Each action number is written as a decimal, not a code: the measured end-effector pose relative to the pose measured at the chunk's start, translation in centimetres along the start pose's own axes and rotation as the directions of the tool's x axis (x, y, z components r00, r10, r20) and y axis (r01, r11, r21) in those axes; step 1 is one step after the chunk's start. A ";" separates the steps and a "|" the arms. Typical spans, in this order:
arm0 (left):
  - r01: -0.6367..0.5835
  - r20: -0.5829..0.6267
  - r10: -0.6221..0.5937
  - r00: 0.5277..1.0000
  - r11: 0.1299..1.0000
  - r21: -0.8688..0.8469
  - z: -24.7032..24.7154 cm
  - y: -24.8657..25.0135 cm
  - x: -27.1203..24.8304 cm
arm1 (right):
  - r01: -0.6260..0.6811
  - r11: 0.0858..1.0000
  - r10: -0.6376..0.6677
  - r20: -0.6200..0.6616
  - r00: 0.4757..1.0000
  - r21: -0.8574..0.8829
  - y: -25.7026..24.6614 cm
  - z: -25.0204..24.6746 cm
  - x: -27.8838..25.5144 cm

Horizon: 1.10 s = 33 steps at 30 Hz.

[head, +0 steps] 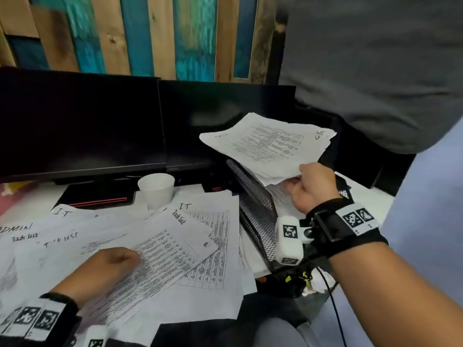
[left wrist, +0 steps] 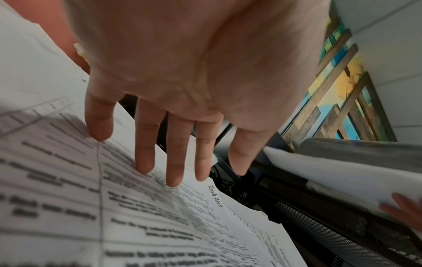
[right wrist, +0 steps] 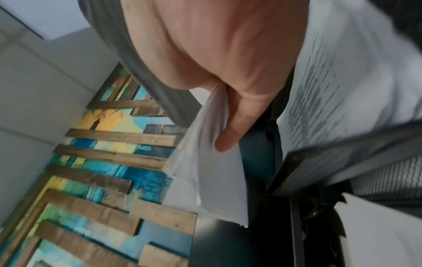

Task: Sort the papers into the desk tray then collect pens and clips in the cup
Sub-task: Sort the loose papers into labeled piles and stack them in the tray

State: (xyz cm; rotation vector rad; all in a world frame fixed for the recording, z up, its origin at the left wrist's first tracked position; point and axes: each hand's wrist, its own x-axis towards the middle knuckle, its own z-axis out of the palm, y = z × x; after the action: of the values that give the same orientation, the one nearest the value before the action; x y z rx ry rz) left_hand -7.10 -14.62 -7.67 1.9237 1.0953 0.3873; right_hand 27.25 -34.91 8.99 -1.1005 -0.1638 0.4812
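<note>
Papers (head: 140, 249) lie spread in a loose overlapping heap across the left and middle of the desk, several headed "Task List" in handwriting, with printed tables and text showing. The left hand (head: 105, 269) rests on top of this heap; the left wrist view shows its fingers (left wrist: 146, 144) straight and slightly spread, tips touching the top printed sheet. Behind the heap stands a white paper cup (head: 156, 190), upright, just in front of the base of two dark monitors (head: 82, 121). To the right of the heap sits the black mesh desk tray (head: 258, 221), its near wall touching the edge of the papers, with some sheets already lying inside. Above the tray, the right hand (head: 309, 187) pinches a small sheaf of printed sheets (head: 270, 144) by its near edge, thumb on top and fingers (right wrist: 235, 126) curled beneath. The sheaf is held clear of the tray, tilted up toward the far side. Behind everything runs a wall of brown and teal wooden planks (head: 150, 33).
</note>
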 end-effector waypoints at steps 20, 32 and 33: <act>0.025 0.002 -0.025 1.000 1.000 0.002 0.2 -1.2 1.3 | -0.085 0.990 0.077 -0.072 0.994 -0.110 1.0 -4.7 2.2; 0.019 0.051 -0.018 0.999 1.000 -0.017 0.2 0.2 0.5 | 0.607 0.702 -0.595 0.161 0.787 -0.373 1.0 0.6 0.7; 0.022 0.055 -0.022 0.998 1.000 -0.012 0.3 0.2 0.5 | 0.583 0.739 -0.526 0.251 0.812 -0.336 1.6 1.4 -0.1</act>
State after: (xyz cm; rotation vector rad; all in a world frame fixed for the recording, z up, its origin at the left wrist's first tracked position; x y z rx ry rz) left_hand -6.48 -14.45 -7.75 1.8987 1.0750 0.3263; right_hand 26.19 -33.24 8.26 -1.3461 -0.7275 -0.0318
